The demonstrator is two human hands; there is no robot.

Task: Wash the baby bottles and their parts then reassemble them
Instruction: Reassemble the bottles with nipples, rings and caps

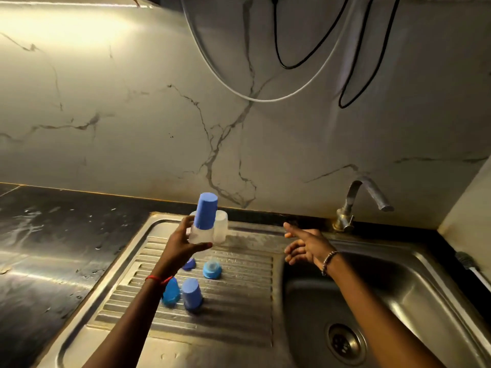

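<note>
Left hand (183, 245): capped bottle (202, 224) being gripped over drainboard (239, 301).
Right hand (305, 247): being held open, empty.
Around: clear bottle (221, 227) at its 3 o'clock, blue caps (191, 293) at 6.

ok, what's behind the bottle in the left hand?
Another clear bottle stands on the drainboard; the held bottle and its blue cap cover part of it.

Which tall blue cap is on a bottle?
The raised blue cap on the clear bottle in the left hand; the other cap stands bare on the drainboard.
</note>
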